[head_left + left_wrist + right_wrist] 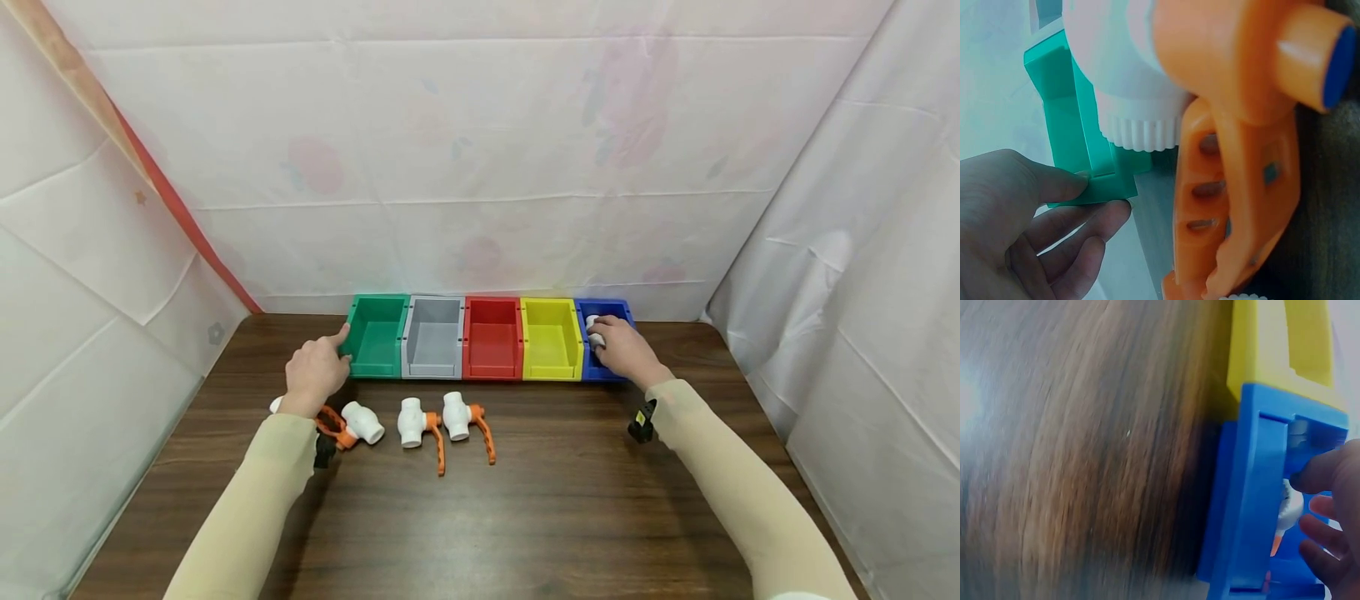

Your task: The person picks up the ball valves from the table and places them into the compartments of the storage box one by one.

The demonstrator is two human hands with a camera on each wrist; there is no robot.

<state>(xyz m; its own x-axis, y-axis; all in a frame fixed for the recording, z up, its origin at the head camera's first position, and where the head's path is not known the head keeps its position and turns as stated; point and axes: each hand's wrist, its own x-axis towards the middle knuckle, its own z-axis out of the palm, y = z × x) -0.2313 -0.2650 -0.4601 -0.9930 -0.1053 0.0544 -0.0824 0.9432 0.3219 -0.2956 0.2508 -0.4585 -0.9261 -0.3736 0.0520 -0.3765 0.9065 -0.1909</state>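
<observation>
Far to the left, my left hand [315, 367] pinches the near corner of the green bin [375, 369] between thumb and fingers. My right hand [626, 350] reaches into the blue bin [600, 375], its fingers curled about a white ball valve [595, 330]. A bit of orange shows below that valve's white body [1291, 506] in the right wrist view; its remainder is hidden by the bin and the hand. Close under my left wrist lies a white ball valve with an orange handle [363, 422], large in the left wrist view.
Grey [432, 372], red [492, 372] and yellow [552, 372] bins stand in a row between the green and blue ones. Two more ball valves [411, 422] lie before them on the wooden table [555, 500]. A white cloth [480, 167] hangs behind the row.
</observation>
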